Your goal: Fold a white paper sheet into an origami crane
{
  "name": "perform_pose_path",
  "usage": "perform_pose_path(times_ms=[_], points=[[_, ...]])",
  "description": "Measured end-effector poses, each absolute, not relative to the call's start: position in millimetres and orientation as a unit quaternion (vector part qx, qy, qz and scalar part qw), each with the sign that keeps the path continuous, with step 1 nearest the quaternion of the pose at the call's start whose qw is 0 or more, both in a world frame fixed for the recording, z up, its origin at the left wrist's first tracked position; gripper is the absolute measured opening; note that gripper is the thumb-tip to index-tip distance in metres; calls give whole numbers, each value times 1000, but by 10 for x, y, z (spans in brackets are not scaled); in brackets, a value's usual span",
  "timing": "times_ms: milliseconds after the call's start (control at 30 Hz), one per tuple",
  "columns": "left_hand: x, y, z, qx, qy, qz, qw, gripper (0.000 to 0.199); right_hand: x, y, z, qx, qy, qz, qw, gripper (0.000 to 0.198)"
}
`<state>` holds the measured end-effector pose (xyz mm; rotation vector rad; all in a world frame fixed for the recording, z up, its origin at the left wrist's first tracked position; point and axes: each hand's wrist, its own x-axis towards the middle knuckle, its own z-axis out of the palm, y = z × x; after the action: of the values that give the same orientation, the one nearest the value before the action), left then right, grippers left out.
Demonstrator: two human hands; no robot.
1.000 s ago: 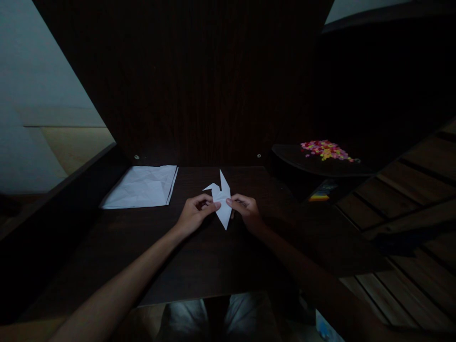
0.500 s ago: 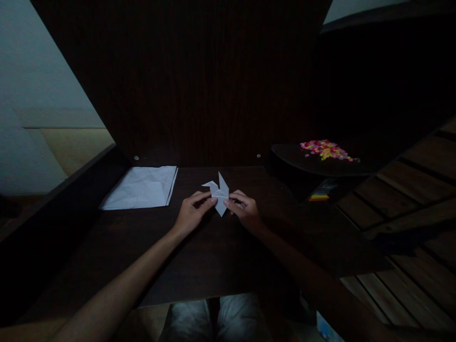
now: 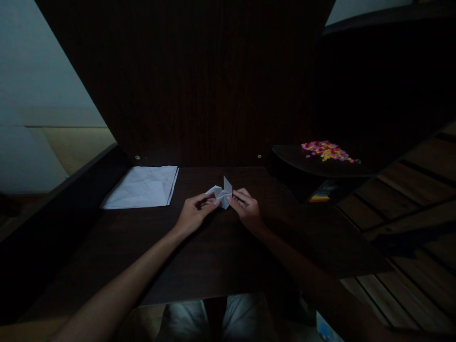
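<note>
A small white origami crane (image 3: pixel 223 194) is held between my two hands above the dark table (image 3: pixel 199 256). My left hand (image 3: pixel 195 211) pinches its left side with thumb and fingers, beside the bent, pointed head end. On the opposite side my right hand (image 3: pixel 246 208) pinches the paper below the upright pointed tail. The fingers behind the paper are partly hidden. Left of my left hand lies a short stack of creased white paper sheets (image 3: pixel 142 187) on the table.
A dark curved shelf (image 3: pixel 285 154) at the right carries a heap of small pink, red and yellow pieces (image 3: pixel 327 151). A tall dark panel (image 3: pixel 199 95) closes the back. A low dark side board (image 3: pixel 71 185) runs along the left. Wooden slats (image 3: pixel 409 194) are at far right.
The crane has tilted and sits slightly lower and further right. Its lower point looks shorter and its middle more spread. Both hands keep their pinch on it.
</note>
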<state>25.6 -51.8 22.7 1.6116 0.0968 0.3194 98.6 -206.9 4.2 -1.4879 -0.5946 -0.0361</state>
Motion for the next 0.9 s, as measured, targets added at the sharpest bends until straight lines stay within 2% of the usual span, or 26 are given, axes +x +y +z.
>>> perform_pose_path(times_ms=[100, 367, 567, 800, 900], points=[[234, -537, 224, 722, 24, 126, 680, 45, 1002, -2068, 59, -669, -257, -7, 698, 27], [183, -544, 300, 762, -45, 121, 635, 29, 988, -2087, 95, -623, -224, 151, 734, 35], [231, -548, 259, 729, -20, 88, 679, 31, 949, -2083, 86, -591, -241, 265, 723, 44], [237, -563, 248, 728, -25, 39, 684, 31, 962, -2096, 128, -606, -250, 253, 712, 41], [244, -571, 233, 694, 1, 21, 720, 35, 986, -2095, 119, -613, -249, 222, 716, 39]])
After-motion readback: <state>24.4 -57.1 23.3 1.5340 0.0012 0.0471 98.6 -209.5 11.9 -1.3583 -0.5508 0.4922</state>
